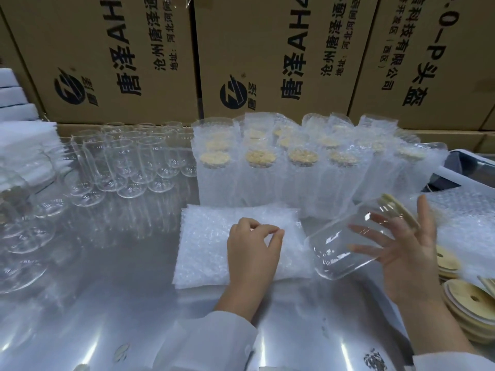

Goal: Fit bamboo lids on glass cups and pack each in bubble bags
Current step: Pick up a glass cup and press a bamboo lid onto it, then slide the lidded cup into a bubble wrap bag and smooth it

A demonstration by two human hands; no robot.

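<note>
My right hand [404, 253] holds a clear glass cup [345, 245] tilted on its side, its base toward me. A bamboo lid [399, 211] sits on the cup's mouth at the far end. The fingers wrap round the cup's far side. My left hand [251, 250] rests on a stack of flat bubble bags [203, 236] in the middle of the table and pinches the top bag between thumb and fingertips.
Several empty glass cups [120, 162] stand at the back left. Rows of lidded cups in bubble bags [302, 167] stand behind the stack. Loose bamboo lids [466, 303] pile at the right edge. Cardboard boxes [267, 54] wall the back. White foam sheets [16, 103] lie far left.
</note>
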